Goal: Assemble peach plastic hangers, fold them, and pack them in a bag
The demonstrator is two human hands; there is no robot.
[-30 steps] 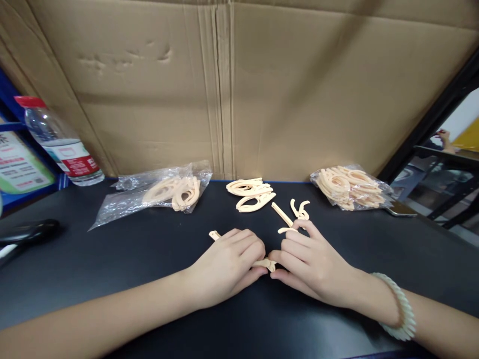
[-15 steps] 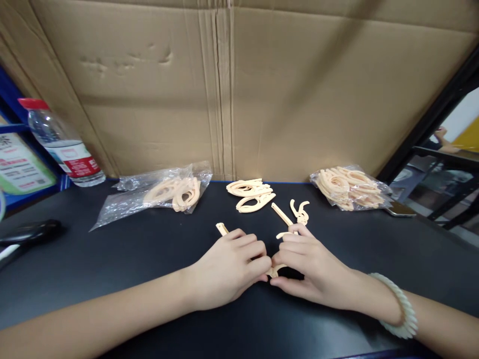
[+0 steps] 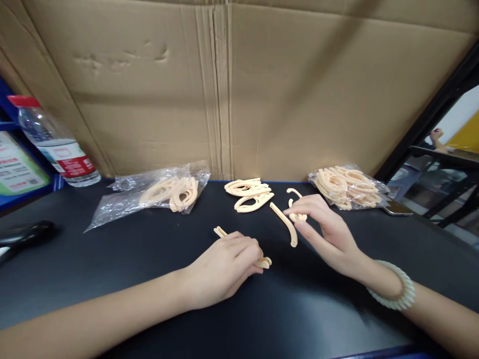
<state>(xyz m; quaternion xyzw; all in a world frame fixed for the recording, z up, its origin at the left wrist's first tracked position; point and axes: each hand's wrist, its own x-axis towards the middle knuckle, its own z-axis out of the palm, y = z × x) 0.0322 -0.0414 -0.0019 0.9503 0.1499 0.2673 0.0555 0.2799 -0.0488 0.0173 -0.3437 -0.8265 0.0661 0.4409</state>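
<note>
My left hand (image 3: 228,269) is closed around a cream plastic piece that looks like a folding hanger arm (image 3: 265,263); its ends stick out on both sides of the fingers, and its middle is hidden. My right hand (image 3: 329,234) hovers over small curved hook pieces (image 3: 298,217), thumb and forefinger apart at their edge. Whether the fingertips touch the hooks I cannot tell. Just left of those fingers, a loose hanger arm (image 3: 285,224) lies on the black table (image 3: 179,319).
Folded cream hangers (image 3: 249,194) lie at the table's back. Clear bags of similar parts stand left (image 3: 127,199) and right (image 3: 348,187), before a cardboard wall (image 3: 149,99). A phone (image 3: 398,207) lies beside the right bag; a bottle (image 3: 62,144) stands far left.
My right hand has left my left hand's side and moved up and right to the hook pieces, its fingers spreading. The loose hanger arm it covered now shows whole. My left hand keeps its grip.
</note>
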